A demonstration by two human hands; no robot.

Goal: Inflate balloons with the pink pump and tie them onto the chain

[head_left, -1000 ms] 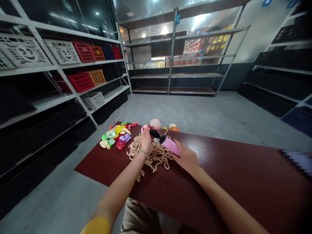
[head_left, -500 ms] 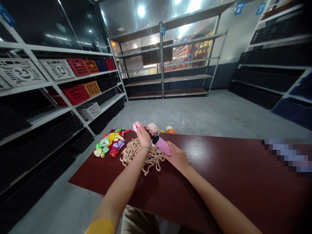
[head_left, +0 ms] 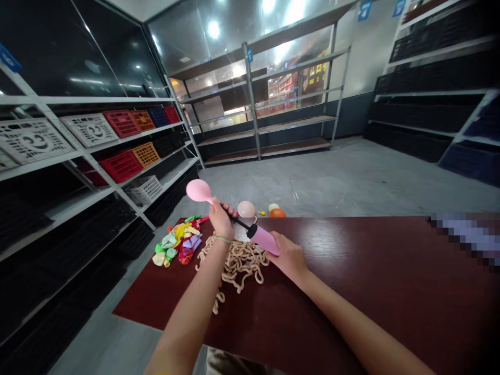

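My left hand [head_left: 222, 220] is closed around the neck of a partly inflated pink balloon [head_left: 198, 190] and the black end of a balloon pump. The balloon bulges up and left from my fingers. My right hand [head_left: 288, 257] is wrapped round the pump's pink barrel [head_left: 265, 240]. Between the two hands a black rod [head_left: 241, 223] shows, pulled out of the barrel. Under the pump lies a heap of beige twisted cords [head_left: 239, 263], partly hidden by my left forearm. The nozzle inside my left hand is hidden.
Loose uninflated balloons [head_left: 179, 240] in several colours lie at the dark red table's [head_left: 351, 291] left. Along its far edge sit a pale round balloon [head_left: 246, 209] and an orange one [head_left: 277, 213]. Shelving with crates [head_left: 121, 165] stands left; a pixelated patch [head_left: 469, 234] covers the right.
The pink balloon has swollen from a small flap to an oval. My hands are farther apart, and more of the black rod shows. The whole view has shifted slightly.
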